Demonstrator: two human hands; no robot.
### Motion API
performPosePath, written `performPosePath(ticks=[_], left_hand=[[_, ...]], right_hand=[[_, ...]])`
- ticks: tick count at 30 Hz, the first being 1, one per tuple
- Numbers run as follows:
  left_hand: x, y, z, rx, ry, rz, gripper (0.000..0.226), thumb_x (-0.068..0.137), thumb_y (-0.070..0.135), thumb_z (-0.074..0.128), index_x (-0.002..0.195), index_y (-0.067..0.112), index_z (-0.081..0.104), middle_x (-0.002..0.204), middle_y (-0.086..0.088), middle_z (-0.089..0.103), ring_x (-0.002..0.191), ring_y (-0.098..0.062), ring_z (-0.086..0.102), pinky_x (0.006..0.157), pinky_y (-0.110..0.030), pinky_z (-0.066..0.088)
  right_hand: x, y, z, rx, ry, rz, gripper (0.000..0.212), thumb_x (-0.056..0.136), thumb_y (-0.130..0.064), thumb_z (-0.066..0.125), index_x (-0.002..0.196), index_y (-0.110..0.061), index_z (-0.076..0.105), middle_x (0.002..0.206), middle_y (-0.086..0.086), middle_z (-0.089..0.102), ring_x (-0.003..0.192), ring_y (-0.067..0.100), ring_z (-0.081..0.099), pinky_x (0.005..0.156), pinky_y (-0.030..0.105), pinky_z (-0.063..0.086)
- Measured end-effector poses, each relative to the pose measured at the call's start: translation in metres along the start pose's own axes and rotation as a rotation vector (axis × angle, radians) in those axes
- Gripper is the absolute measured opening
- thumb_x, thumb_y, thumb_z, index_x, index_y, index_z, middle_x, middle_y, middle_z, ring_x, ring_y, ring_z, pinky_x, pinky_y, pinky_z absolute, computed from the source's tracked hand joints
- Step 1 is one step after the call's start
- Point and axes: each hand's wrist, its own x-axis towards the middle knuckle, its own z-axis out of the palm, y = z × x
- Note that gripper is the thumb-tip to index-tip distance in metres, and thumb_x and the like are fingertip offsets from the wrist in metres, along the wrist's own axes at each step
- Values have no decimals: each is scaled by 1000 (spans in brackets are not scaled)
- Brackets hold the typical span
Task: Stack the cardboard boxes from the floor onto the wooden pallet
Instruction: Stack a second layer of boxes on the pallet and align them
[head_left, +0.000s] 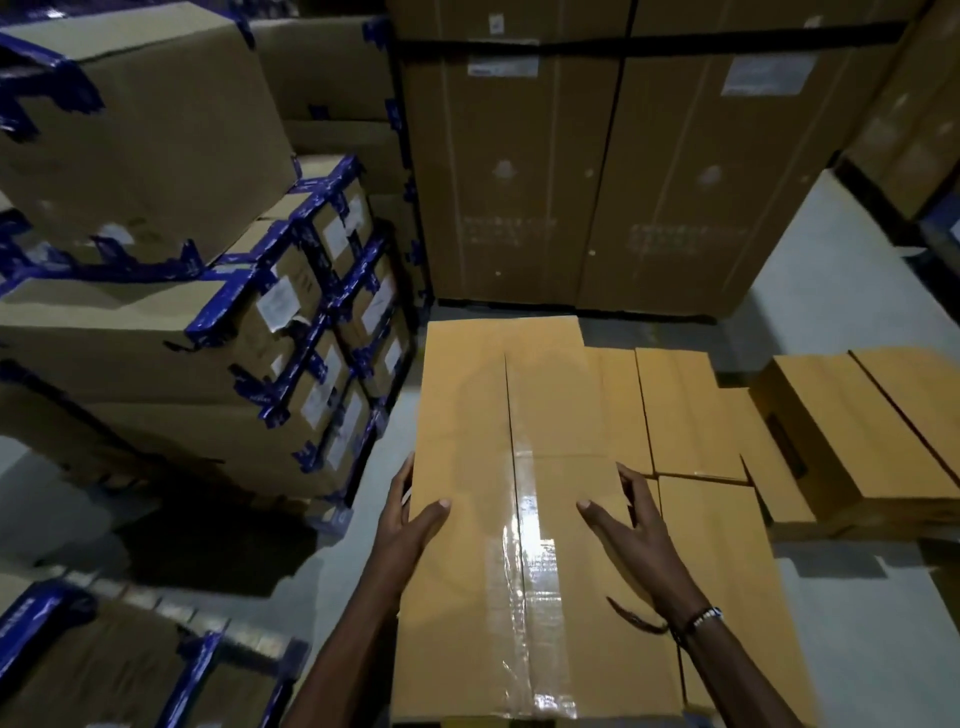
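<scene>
Long tan cardboard box (519, 467), plain-faced, top seam closed with glossy clear tape that catches the light. Left hand (410, 512) clasps its left edge, thumb on top, fingers down the side. Right hand (631, 514) holds the right edge, thumb on top, fingers spread over the side. The box lies above a layer of like tan boxes (691, 415) just to its right. Blue-taped cartons (332, 312) stand stacked at left.

Tan cardboard box (524, 467); brown stacked boxes (171, 332) with blue tape.
</scene>
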Motion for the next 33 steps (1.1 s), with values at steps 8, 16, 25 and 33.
performPosePath(ticks=[8, 16, 25, 33], left_hand=[[90, 16, 31, 27, -82, -6, 89, 78, 36, 79, 157, 38, 38, 145, 21, 52, 128, -1, 58, 90, -22, 57], [211, 21, 49, 37, -182, -24, 77, 94, 24, 75, 158, 44, 35, 148, 15, 54, 123, -9, 65, 89, -33, 61], [402, -22, 68, 125, -191, -112, 84, 82, 46, 79, 155, 45, 37, 142, 27, 55, 129, -8, 61, 103, -46, 56], [554, -126, 87, 192, -171, -157, 66, 87, 40, 82, 141, 48, 44, 141, 13, 58, 123, -13, 64, 101, -49, 57]], right_hand=[[71, -16, -24, -22, 49, 46, 88, 75, -71, 75, 150, -49, 35, 161, -10, 37, 148, 16, 34, 116, 45, 35], [179, -21, -11, -28, 108, 88, 67, 90, -44, 73, 145, -47, 34, 147, -21, 34, 136, 3, 28, 107, 34, 30], [362, 36, 19, -48, 141, 204, 82, 89, -55, 72, 156, -46, 26, 167, -12, 24, 153, 19, 24, 114, 45, 33], [505, 138, 46, -15, 151, 259, 80, 89, -51, 74, 154, -51, 26, 166, -18, 22, 152, 13, 22, 110, 40, 32]])
